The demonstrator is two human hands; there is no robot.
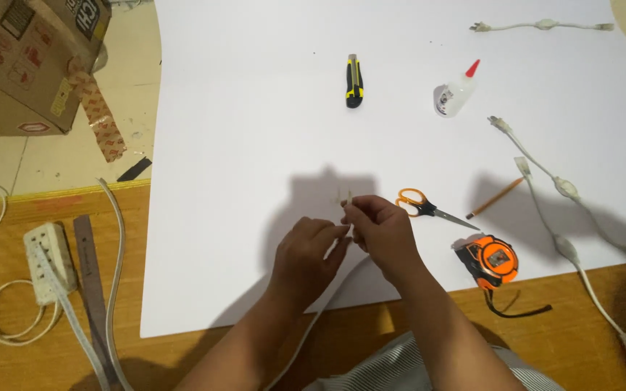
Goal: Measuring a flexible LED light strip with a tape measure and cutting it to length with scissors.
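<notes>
Both hands meet over the near middle of a large white sheet (255, 108) that lies on the wooden bench (588, 326). The left hand (306, 250) and the right hand (382, 228) each have their grip pressed together on a thin white cable (313, 318), pinching its end between fingertips. That cable runs from the fingers down and toward the person, its long axis slanting from upper right to lower left, off the near edge of the sheet and past the wrists. At the pinched end, just above the right hand's fingertips, tiny pale strands (344, 195) stick up and away from the person; they are too small to make out clearly. Just right of the right hand lie orange-handled scissors (429, 208), blades pointing right, and beyond them a pencil (495, 198) set on a slant. An orange and black tape measure (492, 261) sits near the sheet's near edge. Farther up the sheet are a black and yellow utility knife (354, 81), lying lengthwise away from the person, and a small glue bottle (456, 92) with a red tip. White cables with inline fittings (566, 190) trail along the right side. On the left, off the sheet, rest a white power strip (46, 262), a metal ruler (90, 271) and a cardboard box (27, 61).
</notes>
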